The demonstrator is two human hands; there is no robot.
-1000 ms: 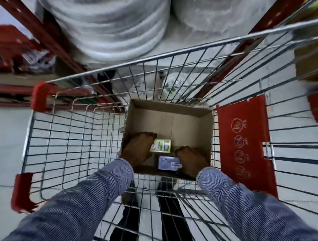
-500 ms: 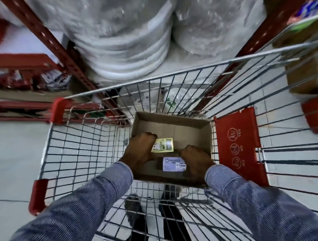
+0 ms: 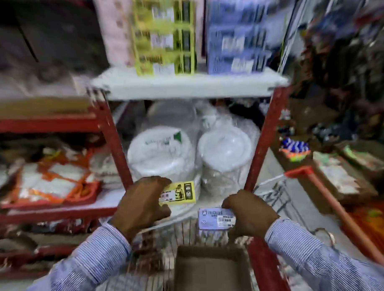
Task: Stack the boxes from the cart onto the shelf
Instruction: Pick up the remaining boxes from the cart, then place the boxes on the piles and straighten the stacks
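Observation:
My left hand (image 3: 143,203) grips a small yellow box (image 3: 182,192) and my right hand (image 3: 250,213) grips a small pale blue box (image 3: 213,218). Both are raised above the wire cart (image 3: 190,237), in front of the lower shelf bay. Below them in the cart sits an open brown carton (image 3: 210,273). The white shelf board (image 3: 191,84) above carries a stack of matching yellow boxes (image 3: 163,35) and, to its right, a stack of blue boxes (image 3: 235,35). The picture is blurred by motion.
Wrapped stacks of white disposable plates (image 3: 161,155) fill the bay under the white shelf, between two red uprights (image 3: 114,139). Orange-and-white packs (image 3: 53,183) lie on the left rack. The cart's red handle (image 3: 332,203) runs along the right, with goods on the floor beyond it.
Both hands have lifted the yellow and blue boxes out of the carton and up above the cart. My view has swung up from the cart to the shelves.

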